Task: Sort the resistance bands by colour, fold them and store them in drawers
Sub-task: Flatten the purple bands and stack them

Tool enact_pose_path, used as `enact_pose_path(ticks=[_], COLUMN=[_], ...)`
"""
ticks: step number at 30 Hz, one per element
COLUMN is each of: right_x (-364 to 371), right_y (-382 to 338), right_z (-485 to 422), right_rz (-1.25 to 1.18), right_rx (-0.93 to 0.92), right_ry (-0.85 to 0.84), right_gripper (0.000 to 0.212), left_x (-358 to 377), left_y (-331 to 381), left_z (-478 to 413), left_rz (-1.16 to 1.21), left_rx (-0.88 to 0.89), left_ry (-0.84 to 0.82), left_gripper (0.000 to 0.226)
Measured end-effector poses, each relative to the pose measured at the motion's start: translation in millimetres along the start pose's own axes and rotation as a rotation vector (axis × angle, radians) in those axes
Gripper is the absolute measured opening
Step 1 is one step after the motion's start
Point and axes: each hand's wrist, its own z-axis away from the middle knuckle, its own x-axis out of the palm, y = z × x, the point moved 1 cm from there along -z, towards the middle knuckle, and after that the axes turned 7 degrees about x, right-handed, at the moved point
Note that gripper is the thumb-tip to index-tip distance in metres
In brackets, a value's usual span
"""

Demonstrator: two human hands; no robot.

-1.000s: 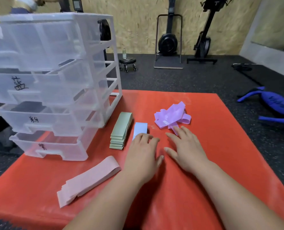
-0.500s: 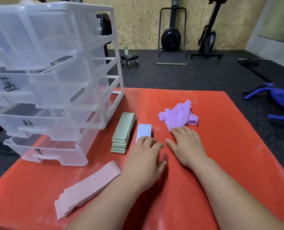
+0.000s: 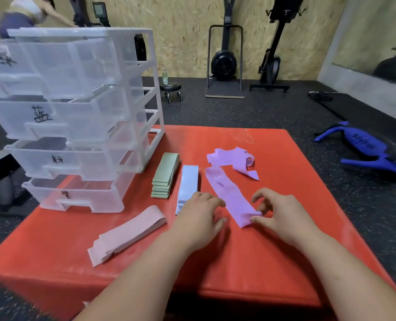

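A purple band [image 3: 229, 193] lies stretched flat on the red mat [image 3: 285, 239]. My right hand [image 3: 282, 214] pinches its near end between thumb and fingers. My left hand [image 3: 199, 218] rests flat beside the band's left edge, fingers straight. More purple bands [image 3: 234, 158] lie in a loose heap behind. A folded blue stack [image 3: 188, 181], a green stack [image 3: 165, 174] and a pink stack [image 3: 127, 232] lie to the left. The clear plastic drawer unit [image 3: 76, 117] with labelled drawers stands at the mat's left corner.
Black rubber floor surrounds the mat. A blue object [image 3: 363, 147] lies on the floor to the right. Exercise machines [image 3: 224, 56] and a small wheeled stool [image 3: 170, 89] stand by the far wall. A person [image 3: 23, 15] is behind the drawers.
My right hand has pulled one purple band out of the heap toward me and laid it flat. My left hand has shifted off the blue stack to beside the band.
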Motion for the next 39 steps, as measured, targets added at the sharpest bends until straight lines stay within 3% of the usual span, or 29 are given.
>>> enact_pose_path(ticks=[5, 12, 15, 20, 24, 30, 33, 36, 39], right_x=[-13.9, -26.5, -32.6, -28.9, -12.7, -6.5, -12.5, -29.3, -45.9], right_y=[11.7, 34.9, 39.2, 43.0, 35.0, 27.0, 24.3, 10.5, 2.0], right_z=[34.0, 59.2, 63.2, 56.7, 49.0, 32.3, 27.6, 31.5, 39.9], right_rz=[0.091, 0.27, 0.219, 0.183, 0.249, 0.172, 0.057, -0.263, -0.434], right_rx=[-0.059, -0.013, 0.02, 0.141, 0.241, 0.374, 0.284, 0.148, 0.051], right_ry=[-0.145, -0.26, -0.354, -0.19, -0.205, -0.25, -0.23, -0.211, -0.183], right_gripper=[0.017, 0.026, 0.022, 0.021, 0.037, 0.027, 0.03, 0.037, 0.039], left_x=[3.5, 13.6, 17.9, 24.4, 32.6, 33.5, 35.9, 32.6, 29.1], left_y=[20.7, 32.6, 32.8, 36.6, 37.2, 45.1, 49.1, 59.3, 67.3], left_z=[11.6, 22.5, 21.8, 13.7, 6.6, -6.6, -12.0, -19.5, -29.2], left_rz=[0.011, 0.003, -0.009, -0.029, -0.048, 0.027, 0.102, 0.28, 0.416], left_rx=[0.044, 0.103, 0.105, 0.121, 0.161, 0.234, 0.23, 0.179, 0.155], left_ry=[-0.054, -0.196, -0.22, -0.222, -0.237, -0.143, -0.116, -0.122, -0.181], left_gripper=[0.042, 0.053, 0.055, 0.062, 0.061, 0.053, 0.053, 0.056, 0.042])
